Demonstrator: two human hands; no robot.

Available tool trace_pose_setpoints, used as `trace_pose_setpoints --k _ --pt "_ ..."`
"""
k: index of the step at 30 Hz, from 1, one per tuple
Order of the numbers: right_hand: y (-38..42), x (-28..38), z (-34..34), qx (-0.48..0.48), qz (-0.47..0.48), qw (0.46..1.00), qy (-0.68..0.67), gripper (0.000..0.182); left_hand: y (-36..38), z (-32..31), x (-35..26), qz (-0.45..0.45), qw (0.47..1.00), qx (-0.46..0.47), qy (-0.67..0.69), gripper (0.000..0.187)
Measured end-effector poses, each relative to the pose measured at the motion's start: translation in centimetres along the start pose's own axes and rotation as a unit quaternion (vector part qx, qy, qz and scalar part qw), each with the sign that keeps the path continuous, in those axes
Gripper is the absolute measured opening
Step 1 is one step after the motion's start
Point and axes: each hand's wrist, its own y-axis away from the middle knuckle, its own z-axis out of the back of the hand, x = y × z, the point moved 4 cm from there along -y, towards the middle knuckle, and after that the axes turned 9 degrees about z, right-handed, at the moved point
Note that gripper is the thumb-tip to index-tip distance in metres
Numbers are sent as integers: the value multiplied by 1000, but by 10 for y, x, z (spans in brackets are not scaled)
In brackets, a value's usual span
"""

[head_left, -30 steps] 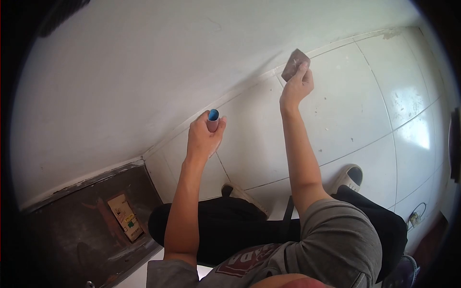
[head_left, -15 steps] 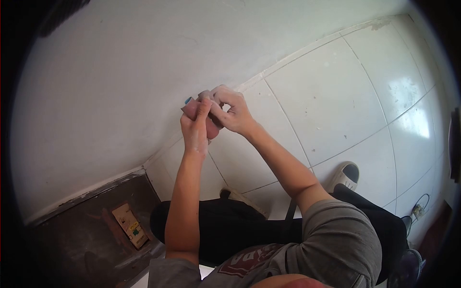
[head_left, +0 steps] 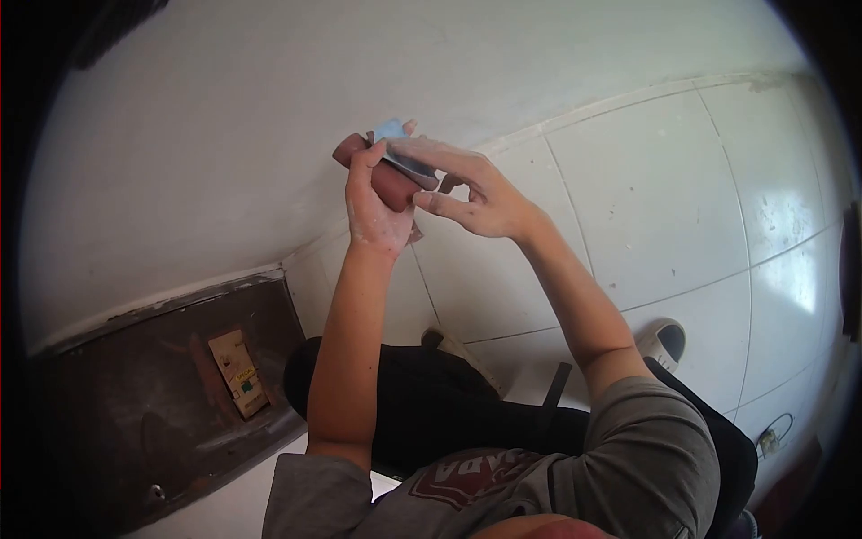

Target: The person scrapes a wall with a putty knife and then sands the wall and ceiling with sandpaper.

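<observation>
A curled sheet of sandpaper (head_left: 392, 184) is held up by the wall, reddish brown on one face and blue-grey on the other. It is bent into a loose roll, and a light blue flap sticks up at the top. My left hand (head_left: 373, 202) is closed round the roll from below, its thumb pressed over it. From the right, my right hand (head_left: 480, 189) spans the sheet, with fingers along the blue-grey flap and the thumb at the roll's lower end. Pale dust coats both hands. Some fingertips are hidden behind the sheet.
The white wall (head_left: 224, 153) rises in front, meeting a tiled floor (head_left: 646, 207) at the right. Down to the left, a cream and yellow box (head_left: 239, 373) lies on a dark brown surface (head_left: 135, 413). My shoes and a cable (head_left: 774, 436) are on the tiles.
Both hands have moved slightly up in view with the sandpaper. The sheet has opened out more, showing its blue flap, and my right fingers have straightened across it.
</observation>
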Motion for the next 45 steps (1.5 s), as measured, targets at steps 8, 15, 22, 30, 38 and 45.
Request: trace_pose_setpoints --k 8,15,22,30,38,45 --pt "-1 -3 -39 -13 82 996 -31 89 11 -9 -5 -14 999 36 32 63" --pt "-5 2 -28 -29 120 990 68 87 12 -12 -16 -21 988 142 55 75" --pt "-7 10 -33 -6 103 955 277 86 12 -18 -12 -15 988 141 66 77" --pt "-1 9 -34 -24 96 963 252 71 9 -20 -2 -10 984 178 30 76" --pt "18 18 0 -65 96 986 122 66 3 -42 7 -9 986 163 -24 60" --pt "18 12 28 -173 125 977 -13 72 -5 -53 11 -47 995 73 -41 36"
